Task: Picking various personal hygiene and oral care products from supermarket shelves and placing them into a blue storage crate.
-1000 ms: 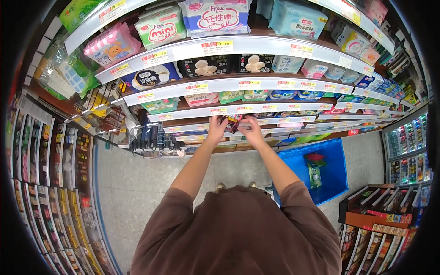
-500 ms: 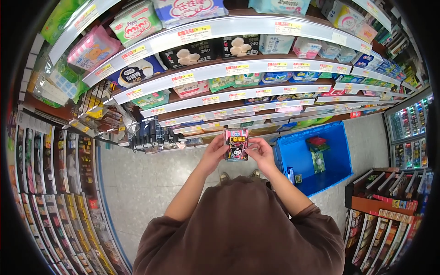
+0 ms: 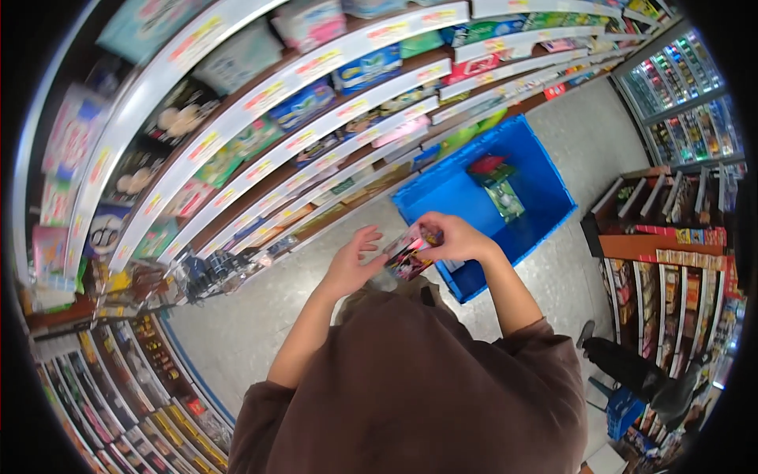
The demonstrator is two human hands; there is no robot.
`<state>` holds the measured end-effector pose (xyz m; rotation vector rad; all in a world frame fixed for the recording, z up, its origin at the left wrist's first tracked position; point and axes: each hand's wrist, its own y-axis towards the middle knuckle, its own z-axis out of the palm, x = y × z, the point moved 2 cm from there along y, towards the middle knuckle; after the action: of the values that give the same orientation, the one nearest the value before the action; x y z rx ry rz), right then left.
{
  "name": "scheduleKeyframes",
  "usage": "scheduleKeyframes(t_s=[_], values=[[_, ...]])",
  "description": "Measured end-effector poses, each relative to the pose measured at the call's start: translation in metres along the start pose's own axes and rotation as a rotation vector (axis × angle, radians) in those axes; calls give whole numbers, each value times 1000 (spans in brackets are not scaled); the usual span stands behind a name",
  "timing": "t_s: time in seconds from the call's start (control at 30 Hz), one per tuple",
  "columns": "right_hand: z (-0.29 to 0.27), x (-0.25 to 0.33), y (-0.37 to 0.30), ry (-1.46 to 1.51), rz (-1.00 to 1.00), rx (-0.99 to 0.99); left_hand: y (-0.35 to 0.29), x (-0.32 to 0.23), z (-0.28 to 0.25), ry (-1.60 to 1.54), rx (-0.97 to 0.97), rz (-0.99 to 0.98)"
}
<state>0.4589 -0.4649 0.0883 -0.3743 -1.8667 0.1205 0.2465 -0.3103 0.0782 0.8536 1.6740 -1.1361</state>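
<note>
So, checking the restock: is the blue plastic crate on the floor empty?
No, the blue plastic crate holds a few red and green packets near its far end.

A blue crate (image 3: 545,197) stands on the grey floor (image 3: 237,332) beside shelves (image 3: 316,134) of packaged goods.

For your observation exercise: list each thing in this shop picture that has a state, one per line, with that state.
Small packet: held off the shelves, tilted.
Right hand: closed on the small packet.
Left hand: open, beside the packet.
Blue crate: on the floor, open-topped, few packets inside.
Shelves: stocked.
</note>
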Motion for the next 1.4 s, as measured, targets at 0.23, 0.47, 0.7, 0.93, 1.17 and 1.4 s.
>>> scheduleKeyframes(t_s=[0.23,0.47,0.7,0.93,1.17,1.4], values=[[-69,-199,-58,-423,521,-653,-4,26,34,178,-58,-229],[-48,-358,-61,-533,1016,-548,-33,51,56,393,-85,-456],[-5,-436,-50,-545,1101,-325,-44,56,75,422,-44,-645],[-7,-453,-46,-480,1204,-105,-46,65,79,522,-25,-584],[-20,-399,-17,-568,999,-298,-41,67,70,437,-142,-503],[-11,-301,17,-394,341,-734,-24,60,33,267,-319,-312]])
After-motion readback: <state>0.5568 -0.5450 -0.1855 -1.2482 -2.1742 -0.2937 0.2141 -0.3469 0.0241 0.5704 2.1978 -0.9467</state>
